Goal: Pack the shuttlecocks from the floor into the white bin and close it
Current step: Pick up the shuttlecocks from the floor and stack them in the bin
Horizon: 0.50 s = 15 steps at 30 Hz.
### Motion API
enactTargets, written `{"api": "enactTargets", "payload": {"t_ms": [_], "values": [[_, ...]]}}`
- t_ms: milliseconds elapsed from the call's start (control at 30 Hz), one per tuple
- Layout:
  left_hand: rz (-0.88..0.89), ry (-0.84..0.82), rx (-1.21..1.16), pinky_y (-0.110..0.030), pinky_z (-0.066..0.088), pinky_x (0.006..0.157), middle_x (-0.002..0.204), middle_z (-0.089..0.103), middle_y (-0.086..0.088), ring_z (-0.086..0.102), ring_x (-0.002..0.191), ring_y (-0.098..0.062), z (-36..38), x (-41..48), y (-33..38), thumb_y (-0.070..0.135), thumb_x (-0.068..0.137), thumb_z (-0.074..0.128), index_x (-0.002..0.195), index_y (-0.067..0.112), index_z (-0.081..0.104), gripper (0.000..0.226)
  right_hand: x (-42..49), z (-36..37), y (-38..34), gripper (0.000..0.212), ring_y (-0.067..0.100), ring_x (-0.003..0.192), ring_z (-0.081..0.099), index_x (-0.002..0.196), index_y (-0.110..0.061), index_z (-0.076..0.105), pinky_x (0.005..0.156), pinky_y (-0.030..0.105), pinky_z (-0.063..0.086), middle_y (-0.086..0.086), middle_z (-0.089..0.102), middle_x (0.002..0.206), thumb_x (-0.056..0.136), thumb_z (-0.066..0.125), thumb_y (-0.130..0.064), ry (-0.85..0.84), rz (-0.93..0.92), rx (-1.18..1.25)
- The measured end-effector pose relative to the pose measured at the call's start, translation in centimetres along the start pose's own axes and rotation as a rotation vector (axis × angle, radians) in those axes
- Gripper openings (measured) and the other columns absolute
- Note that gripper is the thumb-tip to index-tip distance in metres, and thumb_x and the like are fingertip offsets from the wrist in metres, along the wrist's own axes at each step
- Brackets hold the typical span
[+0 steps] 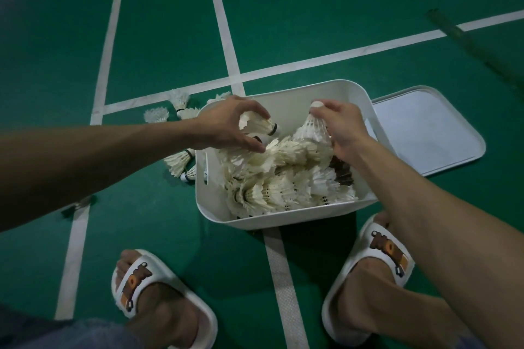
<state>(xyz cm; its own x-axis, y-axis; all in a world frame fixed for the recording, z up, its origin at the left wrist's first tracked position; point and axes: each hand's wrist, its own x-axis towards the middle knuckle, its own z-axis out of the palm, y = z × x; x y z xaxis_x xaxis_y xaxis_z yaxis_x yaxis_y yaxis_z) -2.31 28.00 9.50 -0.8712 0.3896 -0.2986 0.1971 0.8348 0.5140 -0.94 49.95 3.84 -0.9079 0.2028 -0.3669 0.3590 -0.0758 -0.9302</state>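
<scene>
The white bin (286, 217) stands on the green court floor, filled with several white feather shuttlecocks (278, 187). Over its left side my left hand (226, 127) grips a shuttlecock (259, 125) lying sideways, cork to the right. At the bin's right side my right hand (340, 127) holds an upright stack of shuttlecocks (312, 129) by the cork end. More shuttlecocks (178, 161) lie on the floor left of the bin, and others (178, 102) lie behind its left corner. The white lid (425, 133) lies flat on the floor to the right of the bin.
White court lines (224, 37) cross the green floor. My two feet in white slippers (147, 286) stand in front of the bin, one at each side. A dark strip (467, 45) lies on the floor at the far right.
</scene>
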Motion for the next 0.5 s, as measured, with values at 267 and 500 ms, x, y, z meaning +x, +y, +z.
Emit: {"api": "enactTargets", "payload": {"t_ms": [267, 500], "values": [[-0.009, 0.029, -0.026, -0.032, 0.043, 0.093, 0.133, 0.041, -0.002, 0.046, 0.109, -0.019, -0.4, 0.2, 0.1, 0.034, 0.068, 0.084, 0.12, 0.032, 0.059, 0.058, -2.3, 1.7, 0.4, 0.039, 0.015, 0.089, 0.062, 0.095, -0.024, 0.055, 0.08, 0.035, 0.053, -0.007, 0.063, 0.095, 0.07, 0.085, -0.03, -0.238, -0.316, -0.877], [-0.019, 0.052, -0.043, -0.014, 0.036, 0.065, 0.119, 0.044, 0.002, 0.047, 0.099, -0.014, -1.0, -0.2, -1.0, 0.03, 0.07, 0.083, 0.118, 0.028, 0.06, 0.053, -3.0, 3.7, 1.3, 0.036, 0.019, 0.102, 0.06, 0.101, -0.022, 0.068, 0.089, 0.035, 0.049, -0.001, 0.066, 0.107, 0.074, 0.079, -0.043, -0.416, -0.416, -1.128]]}}
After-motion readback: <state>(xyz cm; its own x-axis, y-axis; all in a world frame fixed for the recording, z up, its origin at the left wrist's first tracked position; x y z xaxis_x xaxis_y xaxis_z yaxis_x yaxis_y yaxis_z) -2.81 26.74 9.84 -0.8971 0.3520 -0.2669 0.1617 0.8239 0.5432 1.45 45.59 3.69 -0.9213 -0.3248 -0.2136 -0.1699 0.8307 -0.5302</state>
